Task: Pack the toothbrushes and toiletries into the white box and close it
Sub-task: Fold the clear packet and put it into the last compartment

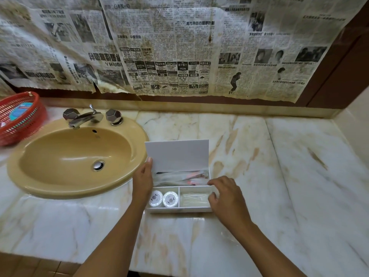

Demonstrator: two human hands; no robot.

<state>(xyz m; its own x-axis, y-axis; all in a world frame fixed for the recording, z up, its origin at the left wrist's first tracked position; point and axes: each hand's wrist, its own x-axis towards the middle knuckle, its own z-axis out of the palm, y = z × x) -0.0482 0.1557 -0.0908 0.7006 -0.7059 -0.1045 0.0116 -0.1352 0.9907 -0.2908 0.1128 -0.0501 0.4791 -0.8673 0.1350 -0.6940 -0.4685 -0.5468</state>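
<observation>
Box (180, 210) on tabletop (259, 176), lid (177, 154) up: L hand (142, 179) flat vs. lid edge, fingers straight; R hand (227, 198) loosely curled at box's right, gripping nothing.

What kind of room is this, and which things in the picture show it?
Most likely a bathroom, at its vanity counter. A tan sink with a chrome tap is set into a marble countertop, and a white box holds packed toiletries.

A bathroom, plainly: tan oval washbasin (77, 158) sunk into the left end of a veined marble counter (259, 176), chrome faucet (85, 116) at its back rim. Old newspaper sheets (179, 47) pasted across the wall above; red plastic basket (18, 118) at the counter's far left edge.
</observation>
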